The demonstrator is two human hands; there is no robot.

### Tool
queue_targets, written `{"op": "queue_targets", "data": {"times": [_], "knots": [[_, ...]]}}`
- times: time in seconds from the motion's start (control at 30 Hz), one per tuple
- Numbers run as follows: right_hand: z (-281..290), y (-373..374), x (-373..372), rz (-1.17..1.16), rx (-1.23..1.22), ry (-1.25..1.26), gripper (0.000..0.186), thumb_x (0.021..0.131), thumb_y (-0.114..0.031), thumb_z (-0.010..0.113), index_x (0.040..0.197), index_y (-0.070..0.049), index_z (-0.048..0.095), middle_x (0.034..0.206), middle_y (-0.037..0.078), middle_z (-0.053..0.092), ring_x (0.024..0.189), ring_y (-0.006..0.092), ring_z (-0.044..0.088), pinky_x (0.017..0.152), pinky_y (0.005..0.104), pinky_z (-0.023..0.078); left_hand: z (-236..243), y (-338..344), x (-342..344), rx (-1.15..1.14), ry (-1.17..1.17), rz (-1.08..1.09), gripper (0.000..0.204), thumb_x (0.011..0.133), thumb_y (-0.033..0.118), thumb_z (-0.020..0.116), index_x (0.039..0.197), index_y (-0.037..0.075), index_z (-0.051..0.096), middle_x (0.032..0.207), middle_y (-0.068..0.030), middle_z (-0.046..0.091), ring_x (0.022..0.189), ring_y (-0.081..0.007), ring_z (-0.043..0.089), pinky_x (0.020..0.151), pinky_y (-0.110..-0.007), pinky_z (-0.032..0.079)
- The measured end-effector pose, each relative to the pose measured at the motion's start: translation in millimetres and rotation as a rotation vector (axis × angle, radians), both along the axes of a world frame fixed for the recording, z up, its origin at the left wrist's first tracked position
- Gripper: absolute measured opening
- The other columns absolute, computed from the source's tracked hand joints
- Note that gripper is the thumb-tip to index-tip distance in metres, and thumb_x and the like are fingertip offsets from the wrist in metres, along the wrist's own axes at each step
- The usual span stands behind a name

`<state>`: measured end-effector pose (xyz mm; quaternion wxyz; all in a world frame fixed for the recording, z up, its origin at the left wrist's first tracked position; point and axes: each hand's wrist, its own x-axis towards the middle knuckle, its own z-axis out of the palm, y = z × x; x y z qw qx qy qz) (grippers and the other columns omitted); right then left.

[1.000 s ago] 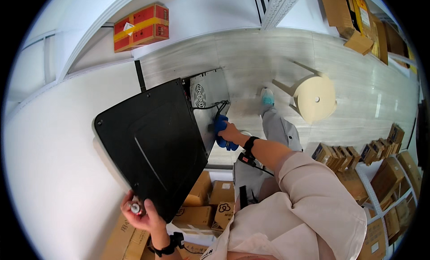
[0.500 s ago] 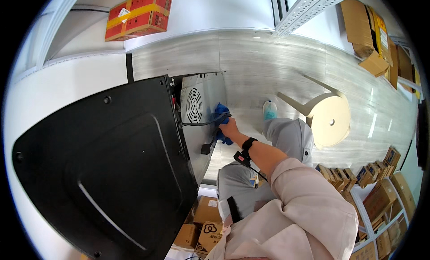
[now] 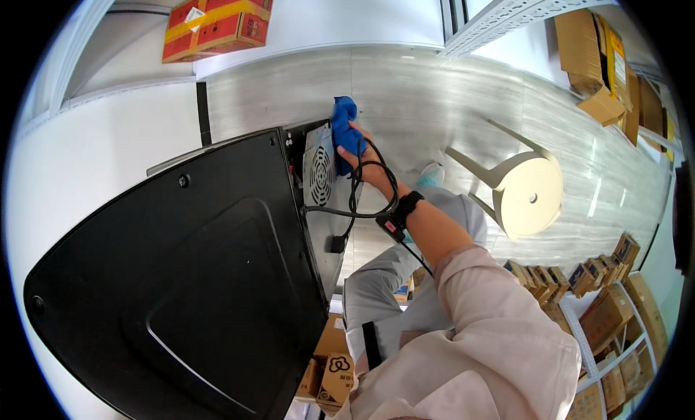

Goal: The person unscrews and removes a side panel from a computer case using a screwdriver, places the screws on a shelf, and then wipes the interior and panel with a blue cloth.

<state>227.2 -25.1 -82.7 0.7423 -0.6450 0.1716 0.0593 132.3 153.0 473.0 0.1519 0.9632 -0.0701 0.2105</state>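
My right hand (image 3: 360,159) is closed on a bunched blue cloth (image 3: 347,134) at the far end of a bare metal panel. The panel (image 3: 316,214) has a round slotted vent (image 3: 321,175) and belongs to a large black-sided machine (image 3: 195,275). A black power cord (image 3: 340,213) comes out of the panel and loops over my hand and wrist. Its plug end seems to hang against the lower part of the panel. My wrist wears a black band with a small device (image 3: 392,225) on a wire. My left hand is not in view.
A cream stool (image 3: 532,192) stands on the grey floor to the right. Cardboard boxes lie on a shelf rack (image 3: 608,373) at lower right and below the machine. A red taped box (image 3: 218,23) sits at the far left. Open cartons (image 3: 583,58) are at the far right.
My right hand has moved away from me along the metal panel with the blue cloth. The cord, which was bunched at my hand, now hangs in wide loops over my wrist.
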Motion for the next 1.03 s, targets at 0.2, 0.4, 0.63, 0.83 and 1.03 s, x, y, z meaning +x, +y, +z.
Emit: {"op": "queue_targets", "data": {"times": [0.2, 0.4, 0.63, 0.83, 1.03], "knots": [[-56, 16, -17, 0.028, -0.112, 0.240, 0.064, 0.084, -0.024, 0.074, 0.138, -0.007, 0.044, 0.124, 0.019, 0.057, 0.110, 0.0312, 0.057, 0.093, 0.0422, 0.047, -6, -11, 27, 0.292, -0.126, -0.278, 0.032, 0.088, 0.027, 0.059, 0.110, 0.003, 0.059, 0.090, -0.0160, 0.051, 0.082, -0.0324, 0.051, 0.073, -0.045, 0.039], [-42, 20, -65, 0.143, 0.203, 0.407, 0.061, 0.087, -0.021, 0.071, 0.138, -0.005, 0.041, 0.118, 0.020, 0.061, 0.107, 0.0292, 0.059, 0.090, 0.0415, 0.050, 7, -6, -2, 0.003, 0.089, 0.060, 0.038, 0.085, 0.031, 0.066, 0.109, 0.003, 0.054, 0.095, -0.0157, 0.052, 0.089, -0.0286, 0.051, 0.081, -0.046, 0.040], [39, 28, -147, 0.250, 0.345, 0.484, 0.053, 0.087, -0.020, 0.068, 0.133, -0.005, 0.047, 0.111, 0.012, 0.061, 0.101, 0.0230, 0.057, 0.091, 0.0380, 0.046, 23, 7, -18, -0.165, 0.364, 0.334, 0.049, 0.085, 0.020, 0.064, 0.124, -0.005, 0.049, 0.112, -0.0101, 0.056, 0.097, -0.0156, 0.051, 0.088, -0.027, 0.038], [150, -21, -174, 0.412, 0.349, 0.852, 0.049, 0.086, -0.023, 0.071, 0.130, -0.008, 0.056, 0.117, 0.009, 0.063, 0.103, 0.0230, 0.058, 0.091, 0.0394, 0.046, 32, -10, -6, -0.183, 0.274, 0.203, 0.032, 0.078, 0.015, 0.071, 0.098, 0.000, 0.052, 0.110, -0.0201, 0.060, 0.096, -0.0303, 0.059, 0.086, -0.039, 0.045], [227, -85, -145, 0.166, 0.099, 0.754, 0.042, 0.088, -0.024, 0.069, 0.123, -0.003, 0.056, 0.108, 0.012, 0.066, 0.094, 0.0283, 0.065, 0.082, 0.0470, 0.053, 57, -22, -11, -0.008, 0.076, 0.133, 0.026, 0.073, 0.018, 0.074, 0.091, 0.006, 0.059, 0.097, -0.0096, 0.067, 0.089, -0.0319, 0.062, 0.078, -0.041, 0.049]]}}
